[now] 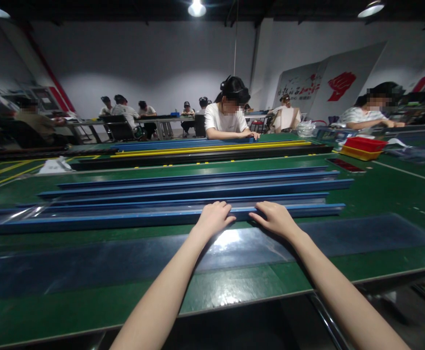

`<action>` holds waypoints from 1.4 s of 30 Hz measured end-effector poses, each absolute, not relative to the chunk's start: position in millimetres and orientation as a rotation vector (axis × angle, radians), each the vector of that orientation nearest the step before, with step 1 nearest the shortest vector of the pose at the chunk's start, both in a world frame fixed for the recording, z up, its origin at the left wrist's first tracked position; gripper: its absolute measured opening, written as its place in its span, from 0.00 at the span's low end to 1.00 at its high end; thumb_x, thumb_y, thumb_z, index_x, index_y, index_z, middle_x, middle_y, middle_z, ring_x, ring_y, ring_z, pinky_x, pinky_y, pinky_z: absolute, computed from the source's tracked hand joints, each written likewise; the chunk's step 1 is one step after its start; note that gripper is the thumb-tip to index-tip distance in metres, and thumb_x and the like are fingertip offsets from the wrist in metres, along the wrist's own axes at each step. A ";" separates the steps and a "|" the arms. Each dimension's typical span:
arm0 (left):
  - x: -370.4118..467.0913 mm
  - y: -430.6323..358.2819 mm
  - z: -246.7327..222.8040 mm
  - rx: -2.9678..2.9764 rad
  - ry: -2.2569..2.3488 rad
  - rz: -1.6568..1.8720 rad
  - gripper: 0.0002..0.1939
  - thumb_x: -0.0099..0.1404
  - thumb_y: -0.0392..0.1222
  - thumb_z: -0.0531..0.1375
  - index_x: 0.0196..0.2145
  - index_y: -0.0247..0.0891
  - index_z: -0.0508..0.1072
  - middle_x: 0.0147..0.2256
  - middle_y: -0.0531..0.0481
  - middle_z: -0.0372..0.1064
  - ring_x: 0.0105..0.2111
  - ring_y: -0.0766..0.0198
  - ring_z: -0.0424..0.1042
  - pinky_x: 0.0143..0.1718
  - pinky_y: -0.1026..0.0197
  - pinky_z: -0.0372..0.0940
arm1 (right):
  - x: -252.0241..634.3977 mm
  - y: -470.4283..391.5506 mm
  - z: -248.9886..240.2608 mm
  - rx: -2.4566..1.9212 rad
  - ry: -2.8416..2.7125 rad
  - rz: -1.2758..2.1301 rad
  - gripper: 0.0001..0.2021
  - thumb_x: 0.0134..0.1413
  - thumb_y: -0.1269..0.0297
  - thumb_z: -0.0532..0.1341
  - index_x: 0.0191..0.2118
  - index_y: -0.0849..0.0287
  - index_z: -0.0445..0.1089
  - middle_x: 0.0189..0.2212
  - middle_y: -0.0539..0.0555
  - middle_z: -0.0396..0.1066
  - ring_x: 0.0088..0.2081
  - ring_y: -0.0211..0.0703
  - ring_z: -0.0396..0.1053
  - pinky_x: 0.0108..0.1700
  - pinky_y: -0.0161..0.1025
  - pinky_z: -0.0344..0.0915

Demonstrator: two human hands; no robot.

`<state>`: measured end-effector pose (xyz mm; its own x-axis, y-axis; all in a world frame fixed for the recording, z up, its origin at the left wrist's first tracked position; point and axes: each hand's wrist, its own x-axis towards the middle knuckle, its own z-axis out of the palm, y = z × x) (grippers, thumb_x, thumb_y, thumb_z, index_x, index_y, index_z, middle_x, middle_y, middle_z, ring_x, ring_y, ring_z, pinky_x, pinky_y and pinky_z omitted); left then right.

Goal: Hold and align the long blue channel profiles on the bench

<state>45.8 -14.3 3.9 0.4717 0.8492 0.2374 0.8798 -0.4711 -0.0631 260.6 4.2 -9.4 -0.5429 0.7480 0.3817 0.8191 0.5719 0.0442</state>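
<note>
Both my hands rest on the nearest long blue profile (125,218), a short gap between them. My left hand (215,217) has its fingers curled over the far side, thumb along the near edge. My right hand (275,218) grips the same profile near its right end, fingers over the top and thumb in front. More blue profiles (197,187) lie parallel just beyond. A long clear plastic strip (361,236) lies flat under my forearms on the green table (241,287).
Black and yellow profiles (212,151) lie farther back. At the right are a red tray (364,144) and a dark red phone (344,165). A person (227,116) leans on the table opposite, another (370,112) sits at the right. White material (54,166) lies at the left.
</note>
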 end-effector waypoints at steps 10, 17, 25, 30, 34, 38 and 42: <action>31.4 -12.1 19.5 -2.559 -1.585 -0.317 0.12 0.56 0.51 0.58 0.31 0.40 0.68 0.34 0.52 0.69 0.37 0.61 0.68 0.32 0.64 0.59 | 260.0 0.4 -4.5 -1.324 -2.495 -0.245 0.15 0.58 0.55 0.48 0.34 0.59 0.66 0.32 0.56 0.71 0.34 0.43 0.66 0.35 0.35 0.55; 24.7 -5.5 27.2 -2.625 -1.645 -0.254 0.11 0.54 0.51 0.59 0.30 0.41 0.69 0.32 0.52 0.70 0.34 0.61 0.69 0.30 0.65 0.58 | 261.8 1.5 -5.7 -1.295 -2.494 -0.226 0.16 0.58 0.55 0.48 0.34 0.60 0.67 0.31 0.56 0.71 0.35 0.43 0.67 0.35 0.35 0.55; 14.4 -3.2 27.5 -2.676 -1.638 -0.242 0.12 0.55 0.52 0.58 0.30 0.41 0.69 0.33 0.53 0.71 0.33 0.61 0.69 0.28 0.65 0.57 | 258.0 1.9 -3.4 -1.348 -2.485 -0.238 0.15 0.56 0.56 0.49 0.32 0.59 0.67 0.30 0.56 0.71 0.33 0.42 0.67 0.34 0.35 0.54; 1.9 -3.9 20.8 -2.699 -1.531 -0.287 0.15 0.56 0.54 0.58 0.33 0.40 0.68 0.34 0.53 0.70 0.34 0.63 0.69 0.29 0.66 0.57 | 253.4 2.0 2.8 -1.350 -2.539 -0.268 0.16 0.57 0.55 0.47 0.30 0.59 0.66 0.30 0.56 0.71 0.34 0.42 0.67 0.34 0.35 0.53; -7.2 -7.5 16.2 -2.659 -1.482 -0.298 0.15 0.56 0.54 0.58 0.33 0.40 0.67 0.34 0.53 0.69 0.34 0.64 0.68 0.30 0.66 0.57 | 248.5 2.6 8.0 -1.351 -2.580 -0.269 0.16 0.56 0.55 0.48 0.30 0.59 0.66 0.30 0.56 0.71 0.33 0.42 0.67 0.33 0.35 0.53; -11.6 -11.7 13.5 -2.592 -1.504 -0.279 0.15 0.57 0.54 0.57 0.33 0.40 0.67 0.33 0.52 0.68 0.35 0.63 0.68 0.31 0.66 0.57 | 237.4 2.7 13.1 -1.324 -2.631 -0.233 0.15 0.55 0.55 0.49 0.30 0.59 0.67 0.30 0.56 0.72 0.34 0.43 0.68 0.32 0.35 0.52; -12.6 -14.3 11.5 -2.551 -1.482 -0.243 0.15 0.58 0.53 0.57 0.33 0.38 0.67 0.34 0.50 0.68 0.36 0.61 0.68 0.32 0.64 0.57 | 219.5 4.9 17.4 -1.269 -2.692 -0.223 0.16 0.55 0.55 0.49 0.29 0.59 0.68 0.29 0.56 0.72 0.33 0.43 0.68 0.31 0.35 0.52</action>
<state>-12.6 -14.3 11.5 0.4894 0.8410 0.2306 0.8706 -0.4865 -0.0736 219.5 4.9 17.4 -0.6285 0.7506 0.2041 0.7739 0.6297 0.0675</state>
